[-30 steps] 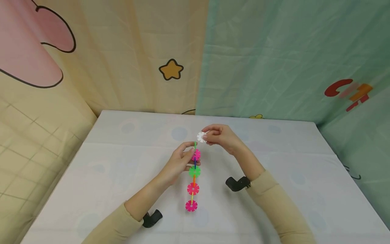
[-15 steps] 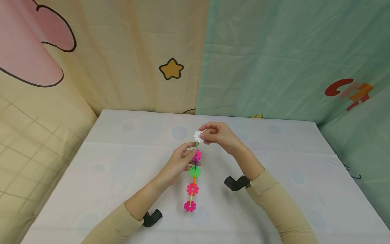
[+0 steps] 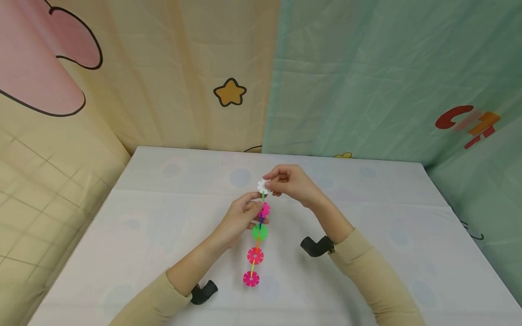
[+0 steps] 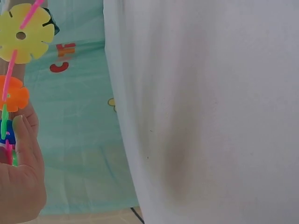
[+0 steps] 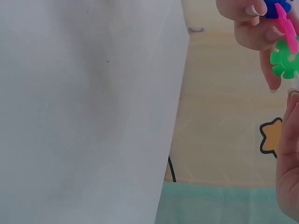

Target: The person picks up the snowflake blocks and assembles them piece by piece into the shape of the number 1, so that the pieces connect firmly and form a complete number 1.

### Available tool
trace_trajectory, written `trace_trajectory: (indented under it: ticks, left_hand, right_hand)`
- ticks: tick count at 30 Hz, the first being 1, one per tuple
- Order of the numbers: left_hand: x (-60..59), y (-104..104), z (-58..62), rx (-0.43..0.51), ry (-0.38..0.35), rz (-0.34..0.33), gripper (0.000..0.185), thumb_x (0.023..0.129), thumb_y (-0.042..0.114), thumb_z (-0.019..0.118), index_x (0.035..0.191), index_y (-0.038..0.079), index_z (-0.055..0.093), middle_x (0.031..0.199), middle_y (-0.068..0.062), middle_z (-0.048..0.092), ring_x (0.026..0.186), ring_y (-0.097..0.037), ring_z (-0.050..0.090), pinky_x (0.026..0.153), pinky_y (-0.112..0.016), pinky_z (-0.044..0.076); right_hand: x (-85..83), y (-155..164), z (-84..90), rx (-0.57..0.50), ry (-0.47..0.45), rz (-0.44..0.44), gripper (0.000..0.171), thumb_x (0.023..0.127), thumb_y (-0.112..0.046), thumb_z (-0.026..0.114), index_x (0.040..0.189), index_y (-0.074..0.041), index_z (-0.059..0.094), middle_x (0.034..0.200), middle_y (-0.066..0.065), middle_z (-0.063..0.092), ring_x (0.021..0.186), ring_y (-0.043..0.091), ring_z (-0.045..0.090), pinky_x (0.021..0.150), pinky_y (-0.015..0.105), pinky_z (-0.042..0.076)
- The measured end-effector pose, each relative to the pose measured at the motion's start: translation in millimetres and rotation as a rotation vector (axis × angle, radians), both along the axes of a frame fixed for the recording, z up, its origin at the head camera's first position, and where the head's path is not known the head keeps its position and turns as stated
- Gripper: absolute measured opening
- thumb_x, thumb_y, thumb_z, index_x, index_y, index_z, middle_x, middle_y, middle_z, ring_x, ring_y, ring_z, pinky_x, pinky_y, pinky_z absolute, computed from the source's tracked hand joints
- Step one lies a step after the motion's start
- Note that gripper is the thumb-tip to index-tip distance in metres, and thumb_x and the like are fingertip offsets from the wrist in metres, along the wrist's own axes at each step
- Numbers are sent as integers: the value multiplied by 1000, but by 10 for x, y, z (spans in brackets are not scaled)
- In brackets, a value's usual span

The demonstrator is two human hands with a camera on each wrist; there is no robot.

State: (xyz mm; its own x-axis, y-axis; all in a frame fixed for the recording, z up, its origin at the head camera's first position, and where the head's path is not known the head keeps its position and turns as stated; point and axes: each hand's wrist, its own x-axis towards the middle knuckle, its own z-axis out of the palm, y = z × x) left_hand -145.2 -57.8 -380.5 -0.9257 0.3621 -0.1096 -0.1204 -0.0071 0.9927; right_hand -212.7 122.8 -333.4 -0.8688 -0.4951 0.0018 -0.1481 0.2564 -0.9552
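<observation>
In the head view, a chain of notched plastic discs runs down from my hands, with a green disc (image 3: 259, 232) midway and a pink disc (image 3: 251, 279) at its lower end. My left hand (image 3: 238, 219) pinches this chain near its upper pink disc (image 3: 266, 209). At the top, my right hand (image 3: 291, 183) pinches a white disc (image 3: 262, 186) against the edge-on green disc; whether their notches interlock I cannot tell. The left wrist view shows the chain's yellow disc (image 4: 35, 35) and orange disc (image 4: 17, 96). A green disc (image 5: 282, 59) appears in the right wrist view.
A white-covered table (image 3: 163, 235) lies under both hands. Behind it hang a beige curtain (image 3: 183, 113) and a green curtain (image 3: 346, 104). Black wrist camera mounts, one on the left arm (image 3: 205, 292) and one on the right (image 3: 316, 246), jut out over the table.
My right hand has brought the white disc left and down onto the chain's top end. The chain's lower end has swung slightly left and toward me, while my left hand keeps its grip.
</observation>
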Motion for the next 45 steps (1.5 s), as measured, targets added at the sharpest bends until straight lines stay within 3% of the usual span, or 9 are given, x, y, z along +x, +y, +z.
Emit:
trace_trajectory:
  ticks: [7, 12, 17, 26, 29, 37, 41, 45]
  left_hand:
    - [23, 17, -10, 4, 13, 6, 37, 98, 17, 47, 132, 1, 46, 93, -6, 65, 81, -20, 68, 67, -28, 51]
    - [30, 50, 2, -3, 1, 49, 36, 98, 14, 47, 132, 0, 46, 93, -6, 65, 79, -20, 68, 64, -27, 49]
    - [-7, 65, 3, 1, -8, 83, 34, 97, 13, 48, 129, 0, 48, 86, -1, 63, 77, -19, 68, 61, -25, 47]
    - [1, 69, 7, 3, -13, 13, 35, 97, 14, 50, 130, 0, 48, 80, 4, 60, 75, -16, 68, 61, -24, 49]
    - [-10, 74, 5, -1, -14, 36, 33, 97, 12, 49, 128, 0, 49, 81, 2, 60, 76, -18, 68, 61, -24, 50]
    - [-71, 78, 11, -22, -40, 102, 32, 98, 14, 48, 127, 2, 50, 86, -4, 63, 78, -19, 68, 61, -24, 49]
    - [-82, 94, 0, -5, -36, 121, 31, 98, 14, 49, 128, 6, 49, 88, -12, 64, 80, -21, 68, 63, -26, 51]
    - [-98, 101, -4, 4, -45, 143, 33, 97, 14, 50, 129, 8, 47, 94, -20, 63, 81, -22, 68, 66, -28, 53]
  right_hand:
    - [-29, 15, 50, 64, 35, 98, 11, 85, 0, 64, 95, 5, 65, 79, 18, 65, 61, 20, 59, 59, 29, 52]
    - [-69, 0, 73, 90, 14, 161, 8, 87, 1, 61, 93, 7, 60, 76, 14, 66, 60, 18, 57, 58, 26, 50]
    - [-73, -25, 41, 76, -37, 164, 8, 90, 2, 56, 97, 6, 53, 70, 10, 63, 58, 16, 54, 56, 25, 47]
    - [-116, 37, 40, 92, -94, 248, 7, 89, 3, 57, 95, 7, 54, 67, 7, 60, 57, 15, 50, 54, 23, 45]
    - [-110, 22, 40, 87, -93, 227, 9, 89, 3, 57, 96, 7, 54, 68, 7, 61, 58, 15, 51, 55, 23, 46]
    - [-56, -37, -90, 21, -76, 45, 18, 90, 3, 55, 106, 9, 55, 70, 9, 64, 60, 19, 57, 59, 25, 50]
    - [-51, -44, -133, -20, -89, 19, 24, 90, 2, 55, 113, 8, 56, 70, 2, 63, 62, 16, 56, 60, 24, 50]
    - [-49, -24, -158, -62, -114, 19, 30, 91, -2, 56, 120, 5, 55, 73, 4, 62, 62, 14, 55, 62, 24, 49]
